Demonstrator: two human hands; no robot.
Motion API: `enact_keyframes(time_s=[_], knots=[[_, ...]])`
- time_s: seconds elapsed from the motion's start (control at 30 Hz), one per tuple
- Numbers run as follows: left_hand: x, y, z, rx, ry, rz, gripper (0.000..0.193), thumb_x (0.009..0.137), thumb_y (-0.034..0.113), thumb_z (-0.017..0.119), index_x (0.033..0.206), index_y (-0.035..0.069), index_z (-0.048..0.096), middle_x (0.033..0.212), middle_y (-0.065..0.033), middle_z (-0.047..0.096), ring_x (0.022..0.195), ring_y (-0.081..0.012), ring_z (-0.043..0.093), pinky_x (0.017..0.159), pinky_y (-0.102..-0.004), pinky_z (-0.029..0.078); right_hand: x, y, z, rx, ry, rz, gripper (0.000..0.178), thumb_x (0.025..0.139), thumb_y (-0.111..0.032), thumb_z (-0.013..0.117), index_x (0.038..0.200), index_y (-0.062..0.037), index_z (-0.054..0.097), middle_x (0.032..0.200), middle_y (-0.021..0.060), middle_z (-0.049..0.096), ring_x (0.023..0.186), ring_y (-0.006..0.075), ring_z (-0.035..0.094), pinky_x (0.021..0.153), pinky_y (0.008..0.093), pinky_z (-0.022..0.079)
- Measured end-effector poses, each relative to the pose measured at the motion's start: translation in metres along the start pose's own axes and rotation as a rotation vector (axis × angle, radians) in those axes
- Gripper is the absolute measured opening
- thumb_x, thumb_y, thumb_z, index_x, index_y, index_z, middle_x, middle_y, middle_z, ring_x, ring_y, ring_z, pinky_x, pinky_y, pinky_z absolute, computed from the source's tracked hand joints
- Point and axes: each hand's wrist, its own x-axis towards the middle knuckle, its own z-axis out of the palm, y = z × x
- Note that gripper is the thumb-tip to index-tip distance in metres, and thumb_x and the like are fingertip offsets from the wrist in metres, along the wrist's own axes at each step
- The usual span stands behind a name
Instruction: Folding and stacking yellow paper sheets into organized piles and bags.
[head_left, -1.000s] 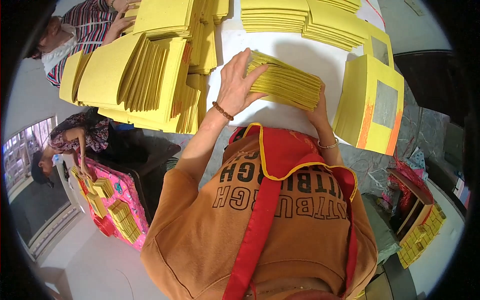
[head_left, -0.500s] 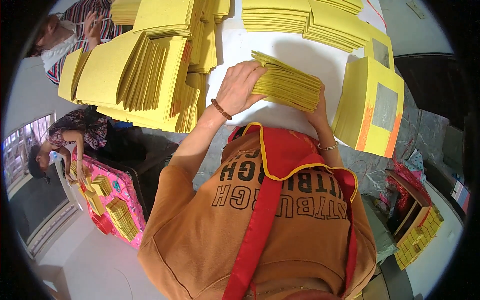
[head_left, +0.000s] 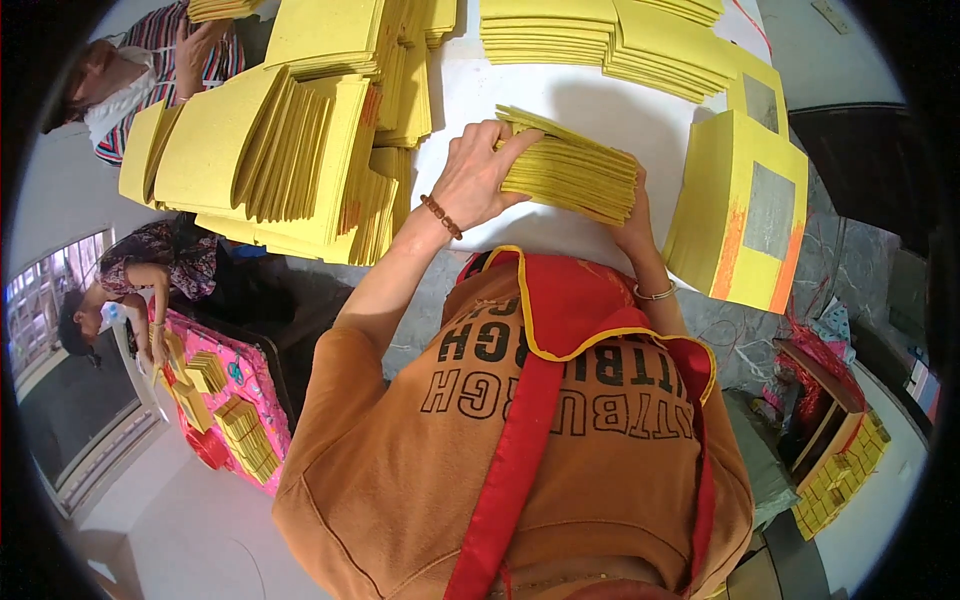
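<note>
Between my hands is a thick stack of yellow paper sheets (head_left: 570, 175), tilted, its layered edges facing me and its top sheets slightly fanned. My left hand (head_left: 478, 172) closes on its left end, with the thumb over the upper sheets. My right hand (head_left: 636, 212) closes round the right end, its fingers partly hidden behind the stack. Under them lies the white tabletop (head_left: 465, 95). Just right of my right hand stands a bundle of folded yellow paper (head_left: 700, 215) with a silver-grey square and orange edges on its face.
Piles of folded yellow paper (head_left: 215, 145) crowd the table's left side. More stacks (head_left: 550, 40) line the far edge. A person in stripes (head_left: 215, 60) is at the far left; another person (head_left: 165, 270) bends over a pink-covered table (head_left: 230, 370). A box-like object (head_left: 815, 415) stands low right.
The stack and both my hands have shifted very slightly left. My left thumb has moved up over the sheets. The person in stripes has raised a hand with a yellow stack.
</note>
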Motion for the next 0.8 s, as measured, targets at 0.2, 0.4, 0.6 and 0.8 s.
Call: enact_keyframes(time_s=[0.2, 0.4, 0.6, 0.8], knots=[[0.002, 0.0, 0.0, -0.005, -0.005, -0.036, 0.076, 0.056, 0.021, 0.081, 0.123, 0.015, 0.045, 0.1, -0.0096, 0.043, 0.098, -0.0277, 0.042, 0.081, -0.0386, 0.036, 0.0, 0.0, 0.0, -0.001, 0.001, 0.009, 0.073, 0.066, -0.012, 0.078, 0.125, -0.0063, 0.035, 0.118, 0.0124, 0.05, 0.109, 0.0238, 0.05, 0.093, 0.0324, 0.04], [0.01, 0.004, -0.008, 0.045, -0.138, -0.098, 0.075, 0.056, 0.028, 0.081, 0.122, 0.016, 0.047, 0.099, -0.0085, 0.044, 0.097, -0.0256, 0.042, 0.08, -0.0381, 0.036, 0.001, -0.004, -0.001, -0.032, -0.004, 0.007, 0.073, 0.065, -0.013, 0.078, 0.124, -0.0063, 0.036, 0.118, 0.0125, 0.05, 0.109, 0.0241, 0.05, 0.093, 0.0322, 0.04], [0.009, 0.016, -0.02, 0.363, -0.133, -0.101, 0.07, 0.059, 0.043, 0.077, 0.119, 0.021, 0.05, 0.099, -0.0083, 0.046, 0.095, -0.0241, 0.044, 0.077, -0.0408, 0.036, 0.002, -0.002, -0.001, -0.033, -0.013, -0.007, 0.072, 0.065, -0.011, 0.078, 0.124, -0.0061, 0.037, 0.118, 0.0122, 0.05, 0.109, 0.0235, 0.049, 0.092, 0.032, 0.04], [0.006, 0.016, -0.02, 0.508, -0.089, -0.107, 0.067, 0.059, 0.052, 0.073, 0.116, 0.021, 0.052, 0.1, -0.0079, 0.047, 0.095, -0.0248, 0.044, 0.077, -0.0427, 0.034, 0.002, 0.001, -0.001, -0.04, -0.008, -0.021, 0.071, 0.065, -0.009, 0.077, 0.124, -0.0066, 0.037, 0.117, 0.0117, 0.051, 0.108, 0.0228, 0.05, 0.092, 0.0318, 0.041]])
